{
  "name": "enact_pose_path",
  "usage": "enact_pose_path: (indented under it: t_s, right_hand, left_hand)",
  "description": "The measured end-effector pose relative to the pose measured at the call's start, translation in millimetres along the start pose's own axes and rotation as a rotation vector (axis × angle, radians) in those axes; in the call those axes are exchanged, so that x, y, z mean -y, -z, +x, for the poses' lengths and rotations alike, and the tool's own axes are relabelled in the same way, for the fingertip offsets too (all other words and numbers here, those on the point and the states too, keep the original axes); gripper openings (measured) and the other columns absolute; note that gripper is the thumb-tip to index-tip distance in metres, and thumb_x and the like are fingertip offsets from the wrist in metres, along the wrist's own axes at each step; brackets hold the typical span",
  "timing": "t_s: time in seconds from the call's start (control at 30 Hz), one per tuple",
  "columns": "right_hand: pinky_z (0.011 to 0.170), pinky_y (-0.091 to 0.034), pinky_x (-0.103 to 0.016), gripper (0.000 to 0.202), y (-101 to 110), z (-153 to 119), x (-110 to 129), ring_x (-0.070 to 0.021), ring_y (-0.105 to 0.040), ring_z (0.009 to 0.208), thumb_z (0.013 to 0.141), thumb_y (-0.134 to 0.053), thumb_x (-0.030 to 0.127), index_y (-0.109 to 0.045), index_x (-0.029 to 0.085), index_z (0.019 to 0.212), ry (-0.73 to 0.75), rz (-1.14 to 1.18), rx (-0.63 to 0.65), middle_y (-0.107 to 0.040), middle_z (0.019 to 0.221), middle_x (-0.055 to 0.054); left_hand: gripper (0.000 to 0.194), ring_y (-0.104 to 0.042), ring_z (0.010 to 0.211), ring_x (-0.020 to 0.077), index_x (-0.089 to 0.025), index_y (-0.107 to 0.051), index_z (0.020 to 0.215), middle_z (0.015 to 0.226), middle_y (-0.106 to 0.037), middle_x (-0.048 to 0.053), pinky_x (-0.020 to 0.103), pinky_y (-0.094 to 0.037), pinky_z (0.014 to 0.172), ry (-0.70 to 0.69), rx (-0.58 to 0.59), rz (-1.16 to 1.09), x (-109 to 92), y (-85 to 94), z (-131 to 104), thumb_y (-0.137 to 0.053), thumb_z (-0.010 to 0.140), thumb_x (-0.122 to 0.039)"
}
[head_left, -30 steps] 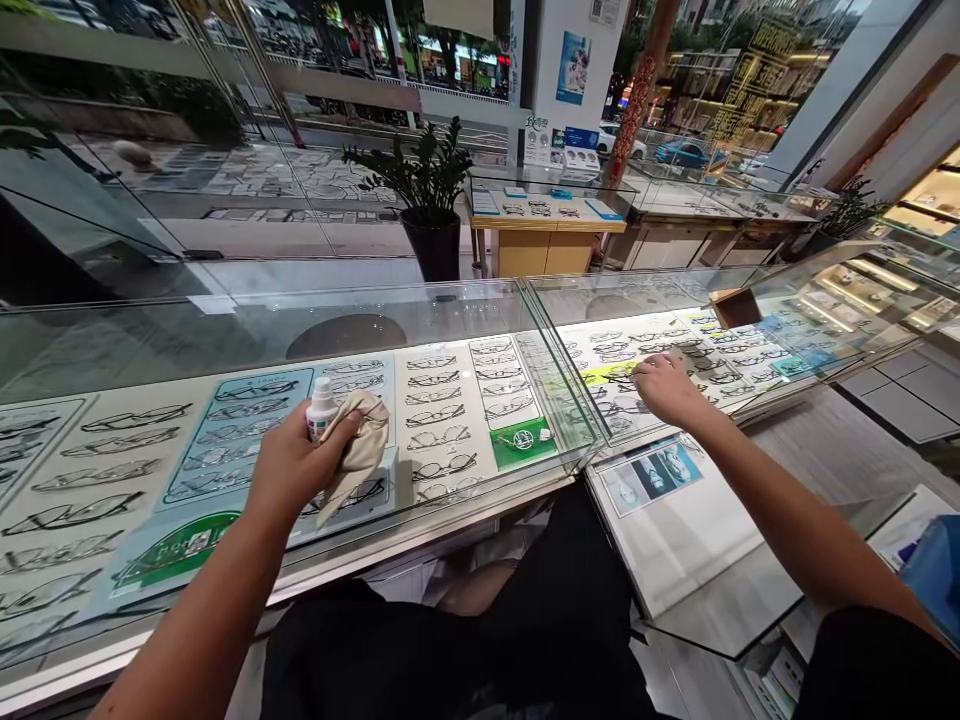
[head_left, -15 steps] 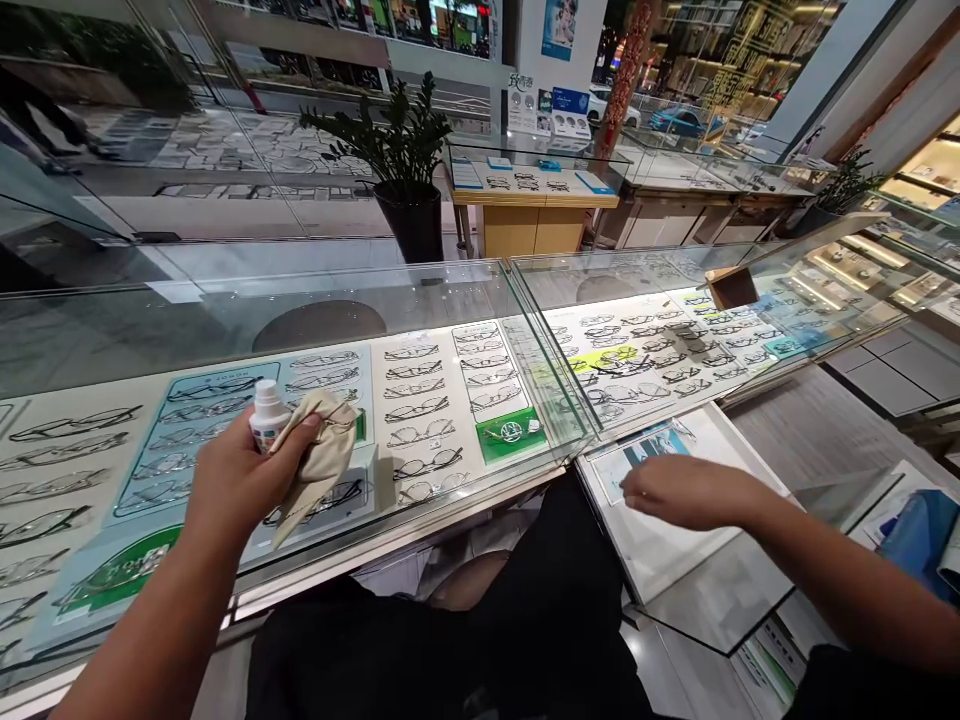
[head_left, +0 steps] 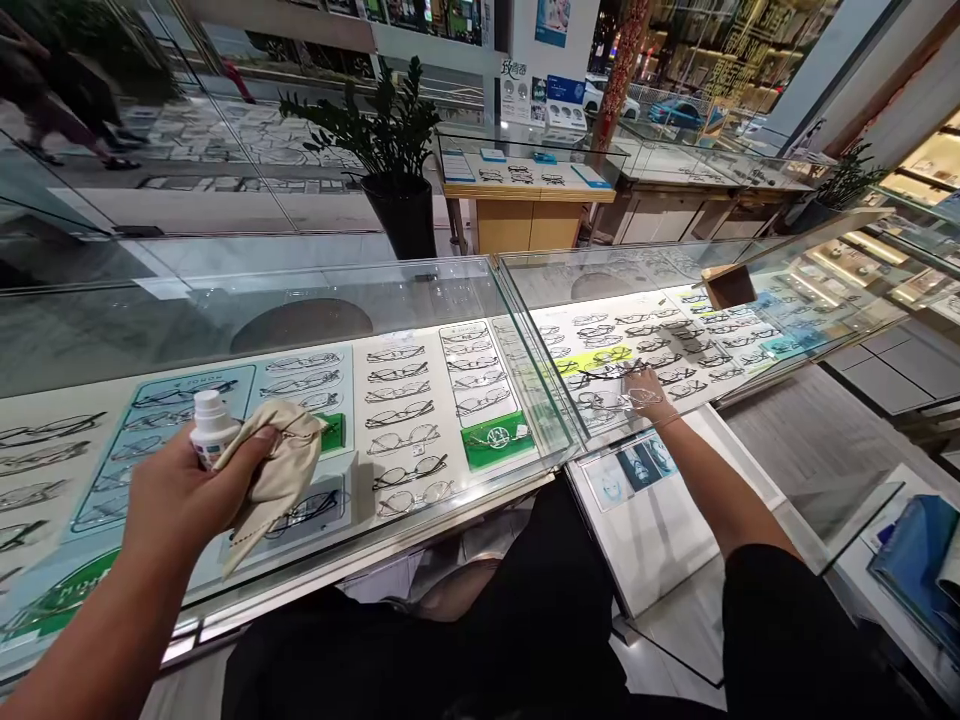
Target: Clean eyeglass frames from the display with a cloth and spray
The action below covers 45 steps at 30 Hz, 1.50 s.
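Currently, I am looking down through the head camera at two bare hands over a long glass display bench (head_left: 450, 525). At the left of the frame, the left hand (head_left: 176, 495) is gripping a small white bottle (head_left: 213, 425), roughly upright with its cap on top, and is also pinching a beige cloth (head_left: 281, 465) against it, a loose corner drooping over the rows of frames. Right of centre, the right hand (head_left: 646, 393) is extending over the near edge of the bench's right section, its fingers just beside some dark-rimmed eyeglasses (head_left: 600, 372) and a clear-rimmed pair (head_left: 596, 401); whether they are closing on a frame, I am not able to tell. Below that forearm, a white panel (head_left: 664, 560) is jutting toward me, carrying a picture card (head_left: 637, 468). Near the middle, a green card (head_left: 477, 452) is lying at the foot of an eyeglass column. At upper centre, a potted plant (head_left: 390, 140) is standing beyond the glass.
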State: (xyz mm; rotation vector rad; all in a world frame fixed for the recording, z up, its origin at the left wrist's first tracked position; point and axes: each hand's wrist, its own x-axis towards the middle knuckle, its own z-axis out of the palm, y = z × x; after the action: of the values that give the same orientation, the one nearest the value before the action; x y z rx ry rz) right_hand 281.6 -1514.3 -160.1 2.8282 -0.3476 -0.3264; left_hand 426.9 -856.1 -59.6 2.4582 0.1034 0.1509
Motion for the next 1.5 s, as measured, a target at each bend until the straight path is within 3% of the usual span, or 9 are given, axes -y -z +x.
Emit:
enact_pose_path:
  t_s: [0.17, 0.3, 0.5, 0.63, 0.87, 1.0, 1.17, 1.37, 1.5]
  right_hand:
    - [0.121, -0.031, -0.057, 0.039, -10, 19, -3, -0.0431, -0.05, 0.14, 0.089, -0.058, 0.021, -0.073, 0.005, 0.122, -0.017, 0.019, 0.011, -0.071, 0.124, -0.028]
    - [0.124, -0.029, -0.056, 0.042, -10, 17, -4, -0.0428, -0.045, 0.146, 0.091, -0.054, 0.019, -0.071, 0.005, 0.127, -0.026, 0.028, 0.022, -0.069, 0.132, -0.028]
    - [0.127, -0.028, -0.058, 0.058, -1, -31, 5, -0.0435, -0.027, 0.159, 0.092, -0.054, 0.02, -0.061, 0.013, 0.149, -0.082, 0.037, 0.043, -0.043, 0.169, -0.019]
    - [0.125, -0.031, -0.061, 0.054, 16, -81, 15, -0.0464, -0.031, 0.157, 0.093, -0.055, 0.021, -0.066, 0.011, 0.145, -0.096, 0.055, 0.169, -0.046, 0.167, -0.021]
    - [0.118, -0.043, -0.056, 0.046, 104, -192, 4, -0.0388, -0.05, 0.146, 0.104, -0.041, 0.039, -0.076, 0.023, 0.129, 0.167, 0.271, 0.422, -0.064, 0.152, -0.013]
    - [0.115, -0.047, -0.056, 0.058, 171, -226, -17, -0.0376, -0.058, 0.137, 0.107, -0.034, 0.054, -0.077, 0.023, 0.131, 0.211, 0.34, 0.173, -0.07, 0.143, -0.014]
    - [0.116, -0.045, -0.061, 0.059, 210, -179, -26, -0.039, -0.053, 0.142, 0.107, -0.032, 0.05, -0.072, 0.022, 0.14, 0.169, 0.161, -0.164, -0.067, 0.149, -0.012]
    - [0.116, -0.044, -0.058, 0.053, 212, -73, 1, -0.0392, -0.049, 0.144, 0.106, -0.034, 0.038, -0.072, 0.018, 0.138, 0.108, 0.036, -0.122, -0.062, 0.156, -0.012]
    - [0.115, -0.043, -0.055, 0.055, 206, -31, 18, -0.04, -0.045, 0.145, 0.107, -0.032, 0.034, -0.068, 0.011, 0.142, 0.075, -0.034, -0.103, -0.058, 0.159, -0.015]
  left_hand:
    - [0.046, -0.065, 0.075, 0.0268, -0.022, -0.065, 0.093, 0.077, -0.068, 0.006, 0.031, -0.042, 0.06, 0.021, -0.005, 0.024, -6, 1.6, 1, -0.066, 0.075, -0.065]
    - [0.048, -0.064, 0.075, 0.0264, -0.022, -0.064, 0.093, 0.077, -0.068, 0.006, 0.031, -0.042, 0.06, 0.046, 0.01, -0.005, -9, 2.9, 0, -0.067, 0.074, -0.066]
    - [0.046, -0.063, 0.072, 0.0257, -0.022, -0.063, 0.088, 0.073, -0.068, 0.005, 0.031, -0.042, 0.06, -0.031, 0.023, 0.028, -10, 4.5, -2, -0.065, 0.075, -0.067]
    - [0.051, -0.066, 0.072, 0.029, -0.023, -0.065, 0.092, 0.073, -0.07, 0.006, 0.032, -0.042, 0.059, -0.049, 0.043, 0.055, -7, 4.5, -2, -0.064, 0.074, -0.071]
    - [0.046, -0.068, 0.075, 0.0312, -0.027, -0.065, 0.091, 0.075, -0.07, 0.003, 0.033, -0.043, 0.058, -0.044, 0.0, 0.013, -5, 3.9, -4, -0.064, 0.072, -0.069]
    - [0.044, -0.066, 0.073, 0.0285, -0.026, -0.065, 0.09, 0.074, -0.069, 0.001, 0.032, -0.042, 0.059, -0.064, -0.023, -0.024, -1, 2.7, -2, -0.067, 0.072, -0.066]
    - [0.041, -0.065, 0.081, 0.0254, -0.023, -0.065, 0.091, 0.083, -0.069, 0.002, 0.029, -0.043, 0.064, -0.104, -0.043, -0.145, 3, 0.0, 2, -0.068, 0.075, -0.061]
    - [0.04, -0.059, 0.076, 0.0209, -0.02, -0.064, 0.085, 0.081, -0.067, 0.002, 0.028, -0.043, 0.066, -0.137, 0.012, -0.272, -24, 13.3, -4, -0.071, 0.075, -0.058]
    - [0.044, -0.06, 0.074, 0.0218, -0.021, -0.068, 0.086, 0.077, -0.067, 0.002, 0.03, -0.044, 0.066, -0.205, 0.038, -0.383, -57, 26.0, -1, -0.075, 0.074, -0.062]
